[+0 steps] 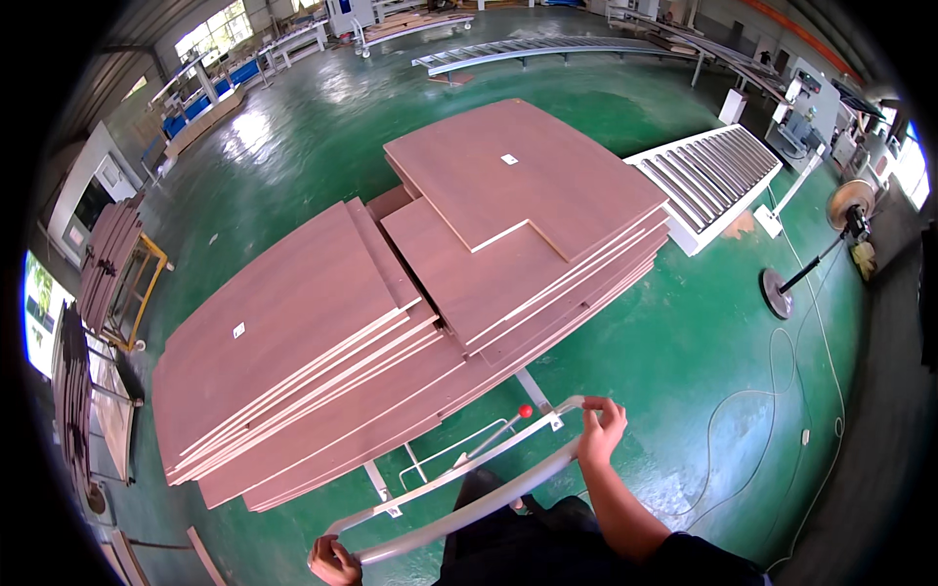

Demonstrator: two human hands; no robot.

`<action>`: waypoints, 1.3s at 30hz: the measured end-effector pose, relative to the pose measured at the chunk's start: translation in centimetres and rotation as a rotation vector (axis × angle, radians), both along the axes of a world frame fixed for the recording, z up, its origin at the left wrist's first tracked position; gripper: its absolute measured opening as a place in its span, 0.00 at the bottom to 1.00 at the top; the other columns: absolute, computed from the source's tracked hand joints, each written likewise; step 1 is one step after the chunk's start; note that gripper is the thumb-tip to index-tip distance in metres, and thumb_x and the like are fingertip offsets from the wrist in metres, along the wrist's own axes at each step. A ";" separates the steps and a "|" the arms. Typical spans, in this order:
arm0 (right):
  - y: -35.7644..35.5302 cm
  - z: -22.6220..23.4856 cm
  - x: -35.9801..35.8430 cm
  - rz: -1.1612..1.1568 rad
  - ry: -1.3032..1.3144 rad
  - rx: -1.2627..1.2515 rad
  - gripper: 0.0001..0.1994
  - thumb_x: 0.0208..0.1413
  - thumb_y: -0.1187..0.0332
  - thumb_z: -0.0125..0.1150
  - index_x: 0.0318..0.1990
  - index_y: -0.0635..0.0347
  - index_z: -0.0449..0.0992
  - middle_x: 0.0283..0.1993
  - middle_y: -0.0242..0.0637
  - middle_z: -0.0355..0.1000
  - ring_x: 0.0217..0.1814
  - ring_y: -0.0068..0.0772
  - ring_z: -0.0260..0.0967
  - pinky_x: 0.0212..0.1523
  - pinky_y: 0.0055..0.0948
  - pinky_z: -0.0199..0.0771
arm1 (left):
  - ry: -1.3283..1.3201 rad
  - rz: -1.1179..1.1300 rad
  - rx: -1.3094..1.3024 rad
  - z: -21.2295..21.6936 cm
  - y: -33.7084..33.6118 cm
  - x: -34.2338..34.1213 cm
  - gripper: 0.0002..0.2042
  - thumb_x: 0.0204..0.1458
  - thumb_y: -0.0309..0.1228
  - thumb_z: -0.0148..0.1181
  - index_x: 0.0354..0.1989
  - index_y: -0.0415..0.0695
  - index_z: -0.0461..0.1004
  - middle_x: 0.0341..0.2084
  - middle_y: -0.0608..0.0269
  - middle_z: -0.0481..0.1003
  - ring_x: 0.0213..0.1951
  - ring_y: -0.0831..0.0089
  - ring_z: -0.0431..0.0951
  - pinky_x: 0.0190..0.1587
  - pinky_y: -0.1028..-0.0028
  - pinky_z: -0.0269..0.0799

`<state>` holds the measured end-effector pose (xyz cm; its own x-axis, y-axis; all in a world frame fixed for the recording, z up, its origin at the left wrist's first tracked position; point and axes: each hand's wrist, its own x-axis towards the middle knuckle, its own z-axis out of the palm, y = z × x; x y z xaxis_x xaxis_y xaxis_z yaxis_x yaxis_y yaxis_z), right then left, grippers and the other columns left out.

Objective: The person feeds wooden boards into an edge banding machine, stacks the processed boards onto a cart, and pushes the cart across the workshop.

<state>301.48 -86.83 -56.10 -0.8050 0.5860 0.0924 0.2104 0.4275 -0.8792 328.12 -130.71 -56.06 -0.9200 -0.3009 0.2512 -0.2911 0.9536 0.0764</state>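
Now both hands are on the cart's pale metal push handle [469, 503], the left hand [332, 562] curled round its near end low in the view, the right hand [601, 430] closed over the far end. The stacked brown wood panels [391, 293] lie in two uneven, stepped piles on the cart ahead (top sheets already askew). My worry: a jerk or sharp turn on that glossy green floor [684, 342] could slide panels off, and the white cable [772, 410] to the right could snag a wheel.
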 end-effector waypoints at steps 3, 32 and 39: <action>0.5 -1.0 0.2 -0.005 0.012 0.002 0.09 0.39 0.70 0.53 0.29 0.57 0.77 0.33 0.31 0.73 0.47 0.38 0.60 0.54 0.35 0.53 | 0.215 0.161 0.262 2.6 4.0 -2.8 0.15 0.51 0.38 0.45 0.24 0.39 0.72 0.21 0.49 0.71 0.24 0.47 0.71 0.27 0.58 0.65; 1.0 -3.3 1.7 0.112 0.220 0.221 0.07 0.42 0.69 0.54 0.30 0.53 0.77 0.28 0.26 0.73 0.40 0.36 0.63 0.51 0.36 0.55 | 0.147 0.351 0.248 0.2 4.1 -1.5 0.15 0.53 0.41 0.46 0.26 0.45 0.74 0.22 0.53 0.74 0.25 0.49 0.74 0.28 0.58 0.67; 0.3 -3.2 1.9 0.135 0.175 0.233 0.07 0.41 0.67 0.54 0.30 0.51 0.76 0.27 0.25 0.73 0.42 0.37 0.64 0.53 0.39 0.53 | 0.121 0.374 0.137 0.7 3.2 -0.7 0.16 0.52 0.44 0.44 0.28 0.46 0.75 0.22 0.51 0.75 0.28 0.46 0.74 0.31 0.54 0.67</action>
